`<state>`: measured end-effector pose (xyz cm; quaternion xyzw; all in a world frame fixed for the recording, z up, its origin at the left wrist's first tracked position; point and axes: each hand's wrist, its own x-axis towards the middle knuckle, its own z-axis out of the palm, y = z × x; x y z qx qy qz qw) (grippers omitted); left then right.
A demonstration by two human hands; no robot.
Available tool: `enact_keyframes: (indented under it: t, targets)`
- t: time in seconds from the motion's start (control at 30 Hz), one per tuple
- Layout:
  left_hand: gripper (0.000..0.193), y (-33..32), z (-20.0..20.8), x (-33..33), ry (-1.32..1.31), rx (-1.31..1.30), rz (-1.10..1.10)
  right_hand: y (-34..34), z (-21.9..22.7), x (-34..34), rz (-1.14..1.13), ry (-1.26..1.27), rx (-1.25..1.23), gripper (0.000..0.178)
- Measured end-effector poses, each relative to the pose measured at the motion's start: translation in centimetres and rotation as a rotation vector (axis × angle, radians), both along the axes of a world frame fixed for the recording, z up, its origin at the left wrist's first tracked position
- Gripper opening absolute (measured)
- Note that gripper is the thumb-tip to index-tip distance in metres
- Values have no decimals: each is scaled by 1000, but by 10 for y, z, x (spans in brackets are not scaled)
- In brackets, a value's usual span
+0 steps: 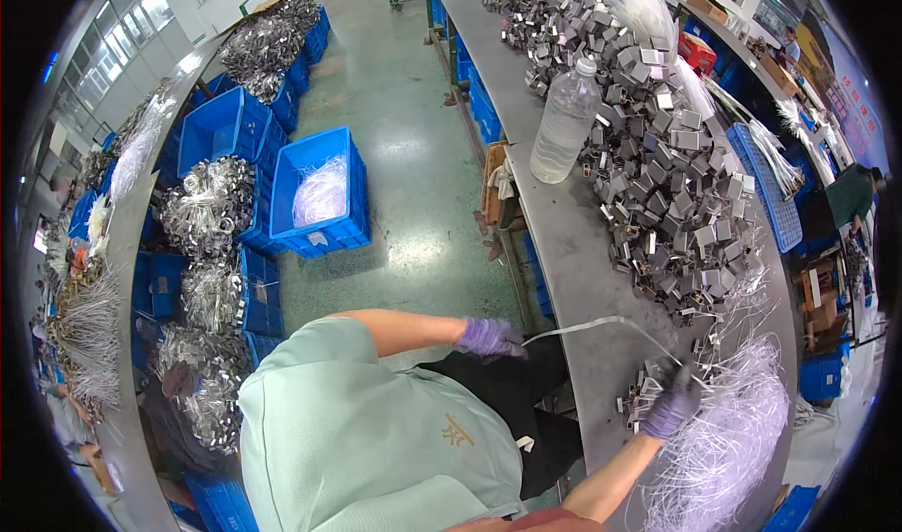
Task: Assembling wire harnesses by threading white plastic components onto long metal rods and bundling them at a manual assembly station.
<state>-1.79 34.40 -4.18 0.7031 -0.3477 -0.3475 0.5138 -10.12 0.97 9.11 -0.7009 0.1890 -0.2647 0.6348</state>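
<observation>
Left hand (491, 338) pinches a pale strip (611, 321) beside the left edge of the worktop (601, 260); right hand (675, 405), apart, seemingly grips its far end

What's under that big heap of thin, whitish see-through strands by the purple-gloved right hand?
The flat grey tabletop shows beside the heap; the strands cover everything directly underneath, so that's hidden.
</observation>
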Motion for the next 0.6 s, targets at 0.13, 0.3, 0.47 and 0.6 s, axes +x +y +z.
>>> enact_keyframes:
  t: [0.13,0.3,0.47,0.6]
  targets:
    - [31,-8,18,-5,222,312,-270,5,44,-11,-45,106,-169,31]
    - [37,-21,1,-4,332,346,-359,-14,12,-12,-15,412,-486,29]
    - [45,-20,-10,19,480,357,-274,-20,-82,-1,212,791,-1259,39]
    - [35,0,-39,23,331,355,-115,44,-92,27,96,747,-607,40]
